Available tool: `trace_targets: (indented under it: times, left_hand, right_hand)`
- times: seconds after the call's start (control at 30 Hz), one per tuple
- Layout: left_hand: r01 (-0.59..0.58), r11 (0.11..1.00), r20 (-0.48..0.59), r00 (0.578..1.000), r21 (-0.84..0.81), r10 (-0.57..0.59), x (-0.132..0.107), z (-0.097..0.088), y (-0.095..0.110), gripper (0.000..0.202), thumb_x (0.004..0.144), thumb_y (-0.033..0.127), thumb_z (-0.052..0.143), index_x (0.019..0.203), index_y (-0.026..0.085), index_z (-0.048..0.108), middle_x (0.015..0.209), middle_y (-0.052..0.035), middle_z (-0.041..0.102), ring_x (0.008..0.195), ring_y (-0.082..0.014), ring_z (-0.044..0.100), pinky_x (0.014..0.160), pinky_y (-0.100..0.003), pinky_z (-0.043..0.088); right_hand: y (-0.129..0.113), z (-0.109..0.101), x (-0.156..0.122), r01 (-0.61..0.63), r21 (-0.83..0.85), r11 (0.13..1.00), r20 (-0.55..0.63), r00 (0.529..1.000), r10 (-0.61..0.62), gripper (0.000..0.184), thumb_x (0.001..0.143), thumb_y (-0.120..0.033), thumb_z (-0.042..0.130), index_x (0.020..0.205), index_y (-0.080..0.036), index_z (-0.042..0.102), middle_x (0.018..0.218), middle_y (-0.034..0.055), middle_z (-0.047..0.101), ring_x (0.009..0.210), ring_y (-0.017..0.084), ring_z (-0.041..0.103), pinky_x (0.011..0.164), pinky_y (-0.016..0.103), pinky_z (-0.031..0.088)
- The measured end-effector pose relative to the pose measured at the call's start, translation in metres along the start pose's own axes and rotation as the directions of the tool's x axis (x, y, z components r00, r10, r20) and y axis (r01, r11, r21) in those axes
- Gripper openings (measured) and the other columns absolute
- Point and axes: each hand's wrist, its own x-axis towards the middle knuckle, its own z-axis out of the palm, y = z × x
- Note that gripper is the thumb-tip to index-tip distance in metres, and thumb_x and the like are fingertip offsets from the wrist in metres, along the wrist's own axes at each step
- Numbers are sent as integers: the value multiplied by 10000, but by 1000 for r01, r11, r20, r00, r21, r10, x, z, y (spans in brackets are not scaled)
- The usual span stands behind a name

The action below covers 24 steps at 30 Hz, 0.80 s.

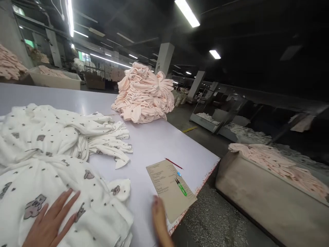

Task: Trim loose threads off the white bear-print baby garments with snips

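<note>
My left hand (50,221) lies flat with fingers spread on a white fleece garment (61,192) printed with small grey figures, at the near left of the table (154,140). More of the same white garments (59,133) are heaped behind it. My right hand (159,219) reaches up from the bottom edge and touches the near corner of a tan paper form (167,187); only part of it shows and its fingers are blurred. On the form lie small green thread snips (181,187). A red pencil (174,163) rests just beyond the form.
A tall stack of folded pink garments (145,94) stands at the table's far side. Right of the table's edge is a large grey bin (259,195) topped with pink garments. More bins and carts with fabric stand further back, with pillars between them.
</note>
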Motion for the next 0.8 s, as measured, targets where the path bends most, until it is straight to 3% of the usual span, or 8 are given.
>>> trace_targets:
  times: [0.17, 0.23, 0.37, 0.43, 0.5, 0.63, 0.73, 0.8]
  left_hand:
    - [9, 1000, 85, 996, 8, -10, 6, -22, 18, 527, 931, 319, 340, 1429, 346, 169, 1493, -96, 314, 1360, -297, 291, 1080, -581, 205]
    - [91, 996, 76, 993, -11, -90, 12, -37, 26, 445, 932, 344, 354, 1374, 311, 313, 1471, -100, 353, 1344, -297, 324, 1084, -571, 209]
    - [333, 920, 115, 942, -209, -315, 12, -77, 65, 422, 887, 485, 414, 1266, 301, 426, 1365, -68, 488, 1238, -284, 473, 998, -458, 425]
    - [263, 929, 93, 965, -260, -247, 7, -93, 97, 438, 863, 519, 437, 1254, 322, 429, 1320, -45, 523, 1200, -260, 506, 989, -391, 445]
    - [62, 972, 84, 996, -227, -44, 2, -99, 130, 470, 811, 559, 495, 1233, 352, 470, 1297, -42, 544, 1160, -257, 533, 976, -363, 450]
    - [-210, 977, 236, 952, 40, 195, 4, -82, 168, 459, 686, 451, 668, 1104, 269, 613, 1206, -115, 625, 1084, -327, 567, 964, -490, 423]
    - [-169, 985, 323, 934, 29, 151, 10, -75, 163, 228, 696, 190, 584, 915, 213, 644, 1082, -92, 674, 963, -270, 625, 845, -387, 512]
    - [-83, 990, 282, 953, -112, 111, 10, -81, 150, 178, 737, 184, 514, 879, 233, 610, 981, -35, 689, 876, -214, 649, 738, -266, 547]
  right_hand:
    - [54, -77, 84, -279, -274, 920, -174, 956, 238, 314, 908, -239, 563, 1214, -179, 529, 1342, 96, 459, 1221, 290, 433, 1001, 542, 332]
    - [70, -89, 101, -352, -338, 873, -186, 934, 304, 322, 902, -223, 577, 1217, -176, 526, 1341, 92, 457, 1216, 295, 437, 992, 552, 339]
    - [88, -101, 114, -398, -362, 843, -135, 917, 375, 277, 906, -226, 573, 1177, -173, 553, 1281, 87, 511, 1150, 268, 501, 955, 509, 400]
    - [89, -105, 120, -403, -320, 857, -96, 914, 394, 272, 907, -233, 573, 1171, -171, 554, 1261, 88, 522, 1112, 255, 529, 923, 476, 436]
    - [81, -106, 125, -396, -242, 886, -35, 916, 400, 240, 910, -239, 569, 1144, -180, 566, 1218, 81, 548, 1056, 232, 562, 881, 430, 469]
    - [39, -89, 112, -295, 30, 955, 148, 946, 287, 180, 921, -278, 542, 1044, -156, 591, 1058, 55, 611, 864, 176, 612, 745, 344, 511]
    - [-10, -67, 67, -199, 262, 944, 295, 948, 118, 123, 864, -267, 530, 871, -153, 573, 851, 19, 617, 680, 132, 580, 610, 258, 481]
    - [-45, -54, 25, -159, 386, 909, 405, 914, -12, 111, 785, -285, 535, 759, -177, 537, 762, 4, 605, 570, 114, 518, 533, 230, 446]
